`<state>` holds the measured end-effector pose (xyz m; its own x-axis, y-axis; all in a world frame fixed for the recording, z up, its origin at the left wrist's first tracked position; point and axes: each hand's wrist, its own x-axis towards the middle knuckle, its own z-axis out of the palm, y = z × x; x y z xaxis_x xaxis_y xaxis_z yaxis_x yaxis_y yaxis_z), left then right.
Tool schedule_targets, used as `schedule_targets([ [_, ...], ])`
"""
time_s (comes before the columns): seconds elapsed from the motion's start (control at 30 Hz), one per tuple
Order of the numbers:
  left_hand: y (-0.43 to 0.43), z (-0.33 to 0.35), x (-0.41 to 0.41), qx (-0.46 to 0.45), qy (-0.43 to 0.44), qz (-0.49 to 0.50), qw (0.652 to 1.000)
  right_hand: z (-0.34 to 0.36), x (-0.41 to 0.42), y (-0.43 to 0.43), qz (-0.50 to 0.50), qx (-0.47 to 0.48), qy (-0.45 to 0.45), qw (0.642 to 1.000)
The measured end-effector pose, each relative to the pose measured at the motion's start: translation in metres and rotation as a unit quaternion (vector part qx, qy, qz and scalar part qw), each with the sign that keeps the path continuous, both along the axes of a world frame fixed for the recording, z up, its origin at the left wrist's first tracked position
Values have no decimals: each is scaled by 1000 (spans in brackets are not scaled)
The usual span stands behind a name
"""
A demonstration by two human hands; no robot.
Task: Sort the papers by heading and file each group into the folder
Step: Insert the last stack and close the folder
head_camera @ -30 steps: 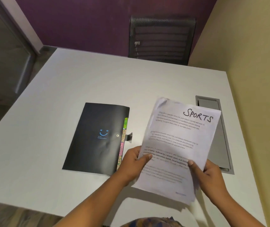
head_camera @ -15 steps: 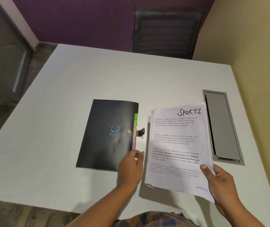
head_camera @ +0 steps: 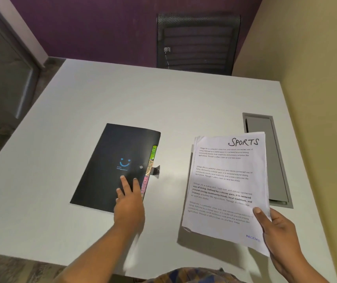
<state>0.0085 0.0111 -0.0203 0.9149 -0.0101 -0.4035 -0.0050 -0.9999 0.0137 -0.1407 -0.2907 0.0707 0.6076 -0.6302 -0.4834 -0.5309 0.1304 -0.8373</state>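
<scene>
A black folder (head_camera: 110,160) with a blue smile logo lies closed on the white table (head_camera: 143,103), with coloured index tabs (head_camera: 148,172) and a clasp strap showing along its right edge. My left hand (head_camera: 128,201) rests flat on the folder's lower right part, fingers spread. A stack of white papers (head_camera: 224,184), the top sheet headed "SPORTS", is held above the table to the right of the folder. My right hand (head_camera: 278,231) grips the stack at its lower right corner, thumb on top.
A grey cable hatch (head_camera: 274,152) is set into the table at the right, partly under the papers. A black mesh chair (head_camera: 198,41) stands behind the table's far edge. A yellow wall runs along the right side.
My left hand let go of the papers and moved left onto the folder. The papers, now only in my right hand, swung upright and further right.
</scene>
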Motion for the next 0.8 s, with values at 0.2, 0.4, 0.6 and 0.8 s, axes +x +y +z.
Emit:
schedule_targets([
  [0.2, -6, 39, 18, 66, 25, -111, 991, 3, -1, -26, 23, -27, 16, 999],
  [0.4, -11, 74, 19, 74, -57, -29, 995, 3, 3, -45, 21, -29, 9, 999],
  [0.6, -13, 82, 11, 30, -127, 22, 991, -1, 6, -62, 14, -24, -7, 1000],
  [0.8, -21, 69, 1, 22, -116, 22, 993, -4, 3, -73, 0, -7, -16, 1000],
])
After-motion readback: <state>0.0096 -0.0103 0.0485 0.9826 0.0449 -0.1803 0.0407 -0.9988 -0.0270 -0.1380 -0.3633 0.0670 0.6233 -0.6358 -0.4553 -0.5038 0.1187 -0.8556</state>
